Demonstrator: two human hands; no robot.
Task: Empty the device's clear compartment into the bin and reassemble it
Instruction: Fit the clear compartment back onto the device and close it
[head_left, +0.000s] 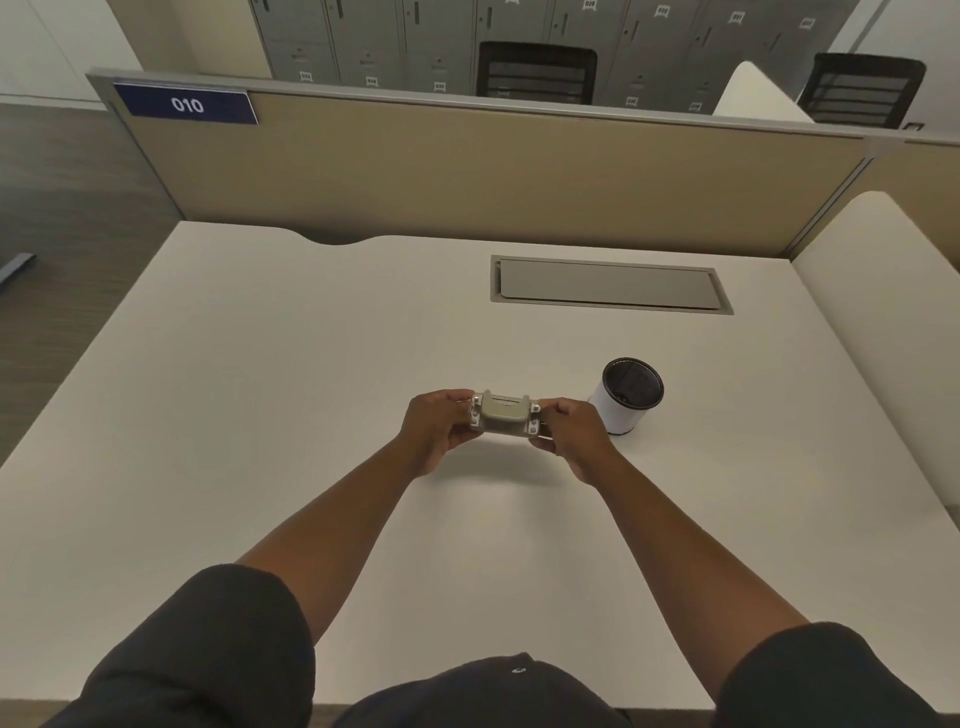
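Note:
A small grey-white device is held just above the white desk, between both hands. My left hand grips its left end and my right hand grips its right end. The device's top face has a slot and small clips at the corners. Its clear compartment cannot be made out from here. The bin, a small white cylinder with a dark inside, stands upright on the desk just right of my right hand.
A grey cable hatch is set into the desk behind the bin. A tan partition with a blue "010" sign closes the far edge. A white divider borders the right side.

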